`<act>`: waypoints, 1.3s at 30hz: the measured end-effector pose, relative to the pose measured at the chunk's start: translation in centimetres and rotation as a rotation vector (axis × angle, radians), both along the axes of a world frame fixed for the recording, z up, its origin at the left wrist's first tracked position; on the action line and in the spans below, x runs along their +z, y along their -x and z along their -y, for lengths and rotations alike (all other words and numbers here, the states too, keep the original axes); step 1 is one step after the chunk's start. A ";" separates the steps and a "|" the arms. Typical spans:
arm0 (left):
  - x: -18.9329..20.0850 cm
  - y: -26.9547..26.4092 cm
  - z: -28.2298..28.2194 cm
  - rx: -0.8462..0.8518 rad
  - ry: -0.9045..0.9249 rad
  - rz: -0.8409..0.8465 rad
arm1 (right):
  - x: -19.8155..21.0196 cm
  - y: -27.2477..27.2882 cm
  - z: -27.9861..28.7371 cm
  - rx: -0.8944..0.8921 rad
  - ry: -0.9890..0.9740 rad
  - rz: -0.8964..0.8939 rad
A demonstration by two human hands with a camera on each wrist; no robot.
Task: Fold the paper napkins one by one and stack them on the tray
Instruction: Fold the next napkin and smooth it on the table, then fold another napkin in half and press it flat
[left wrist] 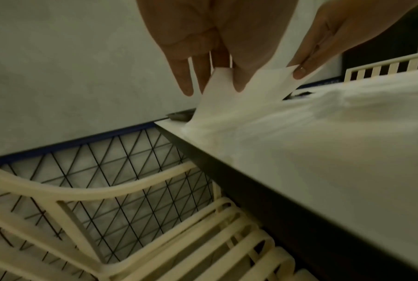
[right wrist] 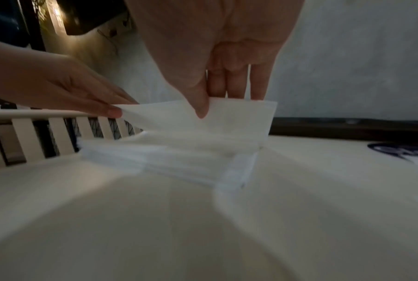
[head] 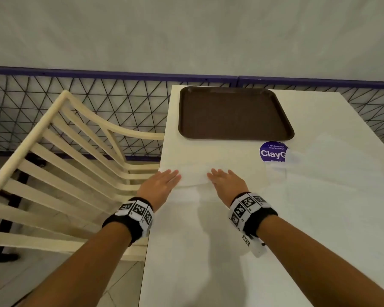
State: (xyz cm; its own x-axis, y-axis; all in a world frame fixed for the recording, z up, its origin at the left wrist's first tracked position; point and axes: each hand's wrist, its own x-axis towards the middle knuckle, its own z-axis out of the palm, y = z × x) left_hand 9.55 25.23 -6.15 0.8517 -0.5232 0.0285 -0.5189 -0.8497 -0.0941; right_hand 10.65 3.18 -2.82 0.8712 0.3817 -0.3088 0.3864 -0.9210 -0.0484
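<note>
A white paper napkin [head: 193,175] lies on the white table [head: 208,251] just in front of the brown tray [head: 233,111], which holds nothing. My left hand [head: 164,181] and right hand [head: 225,180] are on it side by side. In the wrist views both hands pinch one raised edge of the napkin [right wrist: 229,121], thumb on one face and fingers on the other. The right hand [right wrist: 203,106] holds it near the middle. The left hand [left wrist: 227,81] holds its left end, and the napkin [left wrist: 256,91] slopes down to the table.
More white napkins [head: 324,173] lie spread on the right of the table, partly over a round purple sticker [head: 272,152]. A cream slatted chair [head: 75,173] stands against the table's left edge. A black mesh fence [head: 98,96] runs behind.
</note>
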 end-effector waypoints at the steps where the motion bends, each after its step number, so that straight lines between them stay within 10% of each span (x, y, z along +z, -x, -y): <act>1: -0.7 0.2 0.0 -0.005 -0.005 -0.007 | -0.6 0.3 0.0 0.001 0.005 -0.028; 18: -2.9 1.8 -0.8 -0.046 0.061 -0.050 | -3.2 3.0 -0.3 -0.020 -0.070 -0.082; 27: -1.1 3.1 0.6 0.138 -0.199 -0.424 | -3.8 4.0 -0.1 -0.004 0.032 -0.145; 39: 1.5 1.8 9.0 -0.117 0.115 -0.042 | 0.4 5.8 11.8 -0.512 0.006 -0.177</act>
State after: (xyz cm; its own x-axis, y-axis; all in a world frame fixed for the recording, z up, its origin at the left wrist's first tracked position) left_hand 7.79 16.22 -4.61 0.7866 -0.6146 0.0595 -0.6167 -0.7868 0.0241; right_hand 4.87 -8.63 -2.37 0.8796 -0.0804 -0.4688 -0.1258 -0.9898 -0.0663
